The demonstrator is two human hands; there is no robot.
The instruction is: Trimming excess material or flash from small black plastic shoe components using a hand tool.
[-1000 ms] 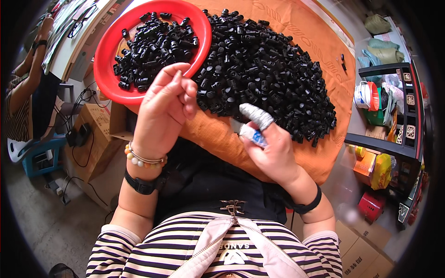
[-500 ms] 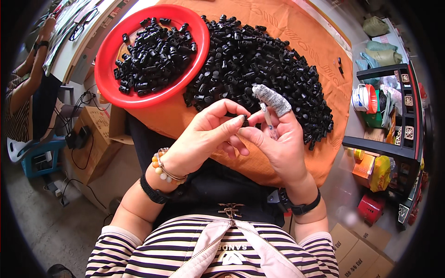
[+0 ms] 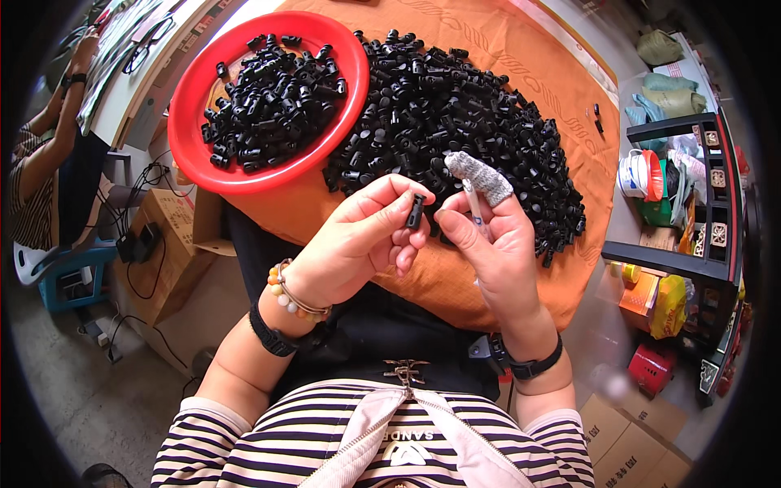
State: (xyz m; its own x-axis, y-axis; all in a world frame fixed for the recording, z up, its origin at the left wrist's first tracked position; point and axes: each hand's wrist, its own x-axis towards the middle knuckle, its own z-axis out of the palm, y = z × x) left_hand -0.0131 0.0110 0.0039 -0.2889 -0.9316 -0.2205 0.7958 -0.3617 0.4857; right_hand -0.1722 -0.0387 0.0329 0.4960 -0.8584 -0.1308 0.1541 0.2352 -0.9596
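Black clip [image 3: 416,211] pinched upright between my left hand [image 3: 358,244] thumb and forefinger, above lap at table edge. Looks light, stiff plastic, slick; best gripped by sides. Right hand [image 3: 488,244] fingers closed on thin white tool [image 3: 473,203], forefinger in grey cot [image 3: 480,175]. Beyond: clip pile [image 3: 455,122] on orange cloth [image 3: 521,49], red bowl [image 3: 191,122] part-filled. Cluttered workshop, shelves [image 3: 700,195] right, cartons below.

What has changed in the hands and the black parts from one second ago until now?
The left hand came back from the red bowl toward the body and now pinches one small black part beside the right hand, which holds a thin white tool. The bowl and the black pile stayed in place.
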